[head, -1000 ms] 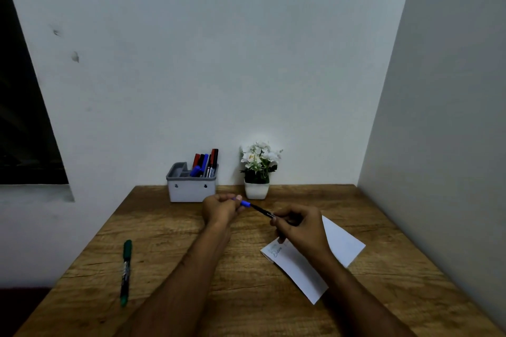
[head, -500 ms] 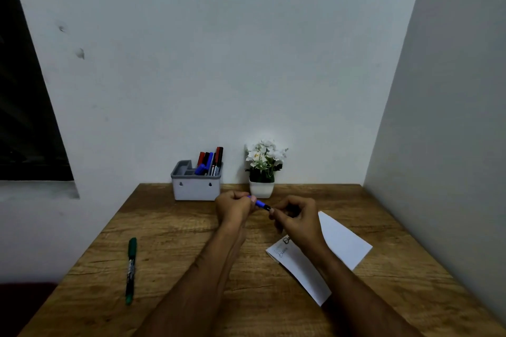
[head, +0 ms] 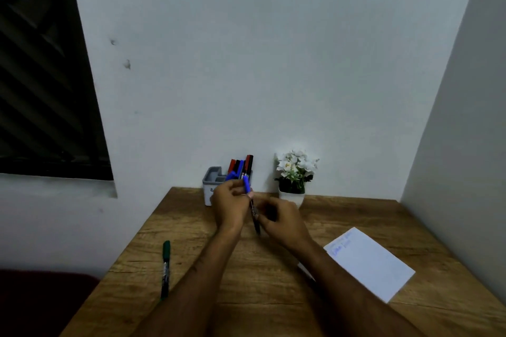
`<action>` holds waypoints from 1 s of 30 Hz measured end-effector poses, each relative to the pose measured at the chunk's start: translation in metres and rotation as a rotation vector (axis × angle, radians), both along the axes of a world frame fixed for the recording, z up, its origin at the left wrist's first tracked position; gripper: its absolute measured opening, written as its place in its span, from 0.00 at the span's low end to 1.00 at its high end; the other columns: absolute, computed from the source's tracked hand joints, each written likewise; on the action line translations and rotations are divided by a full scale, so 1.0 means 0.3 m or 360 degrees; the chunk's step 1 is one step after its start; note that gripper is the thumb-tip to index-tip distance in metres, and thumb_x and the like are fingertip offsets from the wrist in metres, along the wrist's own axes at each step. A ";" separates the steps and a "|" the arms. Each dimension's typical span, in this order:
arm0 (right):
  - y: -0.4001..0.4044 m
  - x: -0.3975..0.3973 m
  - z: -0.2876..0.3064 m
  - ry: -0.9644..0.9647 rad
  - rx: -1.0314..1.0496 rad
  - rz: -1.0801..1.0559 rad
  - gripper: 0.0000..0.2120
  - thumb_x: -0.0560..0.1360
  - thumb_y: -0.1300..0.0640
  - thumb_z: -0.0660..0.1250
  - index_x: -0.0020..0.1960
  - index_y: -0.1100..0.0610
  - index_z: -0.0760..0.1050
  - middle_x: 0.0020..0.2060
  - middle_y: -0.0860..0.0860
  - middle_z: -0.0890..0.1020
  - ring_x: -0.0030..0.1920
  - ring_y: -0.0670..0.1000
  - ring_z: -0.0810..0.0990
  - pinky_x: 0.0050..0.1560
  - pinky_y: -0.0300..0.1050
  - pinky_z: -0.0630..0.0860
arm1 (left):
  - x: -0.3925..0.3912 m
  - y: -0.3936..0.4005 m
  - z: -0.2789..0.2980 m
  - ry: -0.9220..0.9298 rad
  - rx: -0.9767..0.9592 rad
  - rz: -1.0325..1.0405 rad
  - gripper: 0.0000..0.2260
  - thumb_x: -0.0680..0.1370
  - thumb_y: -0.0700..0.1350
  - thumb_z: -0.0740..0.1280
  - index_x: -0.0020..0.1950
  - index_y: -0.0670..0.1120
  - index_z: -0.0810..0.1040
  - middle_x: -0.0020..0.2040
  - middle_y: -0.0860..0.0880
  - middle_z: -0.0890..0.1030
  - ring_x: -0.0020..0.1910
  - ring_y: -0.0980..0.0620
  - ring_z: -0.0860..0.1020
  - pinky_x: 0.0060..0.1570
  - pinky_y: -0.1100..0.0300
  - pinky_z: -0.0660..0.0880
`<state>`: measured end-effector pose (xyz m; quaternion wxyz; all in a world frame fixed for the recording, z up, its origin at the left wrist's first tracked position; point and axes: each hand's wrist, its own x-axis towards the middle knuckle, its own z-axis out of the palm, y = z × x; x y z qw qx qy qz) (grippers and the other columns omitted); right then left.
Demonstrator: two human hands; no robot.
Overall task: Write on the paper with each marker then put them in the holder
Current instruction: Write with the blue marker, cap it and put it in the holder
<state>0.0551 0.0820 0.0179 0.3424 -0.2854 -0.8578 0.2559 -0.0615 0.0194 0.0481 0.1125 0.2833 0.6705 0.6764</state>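
Both hands, left hand (head: 228,206) and right hand (head: 279,220), grip the blue-capped black marker (head: 252,206) together, apparently to seat its cap before stowing it in the grey plastic holder (head: 210,182) just beyond them.

Wooden desk (head: 191,230) with pronounced grain, set into a corner formed by a white rear wall (head: 246,63) and a grey side wall (head: 465,131) at right. Dark window (head: 41,76) with slanted bars at left, above a pale sill (head: 54,186). Scuff marks (head: 126,64) on the rear wall. Dim, even lighting.
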 end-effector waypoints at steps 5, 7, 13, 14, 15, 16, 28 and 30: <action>-0.026 -0.145 0.037 -0.0217 0.0165 0.0046 0.08 0.77 0.58 0.69 0.55 0.56 0.84 0.45 0.49 0.86 0.44 0.45 0.82 0.48 0.42 0.80 | -0.118 -0.037 0.034 0.0345 0.0000 0.0099 0.13 0.69 0.38 0.78 0.52 0.43 0.83 0.42 0.52 0.84 0.42 0.58 0.82 0.45 0.61 0.81; -0.037 -0.199 0.063 -0.0235 0.0161 0.0077 0.10 0.78 0.57 0.69 0.58 0.57 0.83 0.48 0.50 0.86 0.46 0.46 0.83 0.52 0.44 0.81 | -0.166 -0.046 0.051 0.0416 0.0000 0.0149 0.12 0.68 0.39 0.79 0.50 0.44 0.83 0.40 0.54 0.83 0.40 0.60 0.81 0.43 0.65 0.80; -0.020 -0.342 0.135 -0.0127 0.0213 0.0003 0.10 0.80 0.59 0.68 0.59 0.59 0.83 0.52 0.54 0.87 0.49 0.47 0.82 0.43 0.23 0.66 | -0.314 -0.048 0.140 0.0471 0.0040 0.0228 0.11 0.66 0.39 0.80 0.43 0.46 0.81 0.35 0.56 0.81 0.36 0.62 0.80 0.39 0.66 0.78; -0.012 -0.359 0.142 -0.0107 0.0218 -0.0012 0.09 0.80 0.60 0.67 0.58 0.60 0.83 0.52 0.54 0.87 0.49 0.47 0.82 0.40 0.22 0.65 | -0.333 -0.044 0.158 0.0479 0.0050 0.0238 0.11 0.66 0.39 0.80 0.42 0.47 0.81 0.35 0.57 0.80 0.36 0.62 0.80 0.38 0.68 0.77; -0.004 -0.377 0.150 -0.0087 0.0228 -0.0029 0.09 0.80 0.61 0.67 0.58 0.60 0.83 0.52 0.54 0.87 0.51 0.49 0.83 0.39 0.23 0.64 | -0.352 -0.037 0.173 0.0484 0.0066 0.0243 0.11 0.66 0.39 0.80 0.42 0.46 0.81 0.34 0.56 0.80 0.36 0.62 0.80 0.38 0.69 0.76; 0.003 -0.392 0.158 -0.0073 0.0235 -0.0045 0.10 0.80 0.61 0.66 0.58 0.60 0.83 0.51 0.54 0.87 0.51 0.50 0.84 0.39 0.24 0.64 | -0.370 -0.028 0.185 0.0490 0.0082 0.0247 0.11 0.66 0.39 0.81 0.42 0.46 0.81 0.35 0.56 0.81 0.36 0.61 0.80 0.38 0.69 0.76; 0.063 -0.486 0.132 -0.0075 0.0293 -0.0047 0.12 0.80 0.62 0.66 0.62 0.59 0.83 0.53 0.53 0.87 0.47 0.43 0.80 0.48 0.21 0.67 | -0.460 0.101 0.130 0.0420 -0.0069 0.0202 0.10 0.69 0.38 0.79 0.45 0.43 0.81 0.36 0.54 0.80 0.36 0.62 0.79 0.35 0.75 0.71; 0.064 -0.485 0.127 -0.0073 0.0312 -0.0048 0.11 0.80 0.62 0.67 0.59 0.58 0.84 0.50 0.52 0.87 0.43 0.40 0.76 0.41 0.19 0.64 | -0.466 0.106 0.092 0.0402 -0.0137 0.0206 0.08 0.70 0.37 0.77 0.45 0.43 0.82 0.35 0.54 0.80 0.37 0.57 0.81 0.37 0.71 0.76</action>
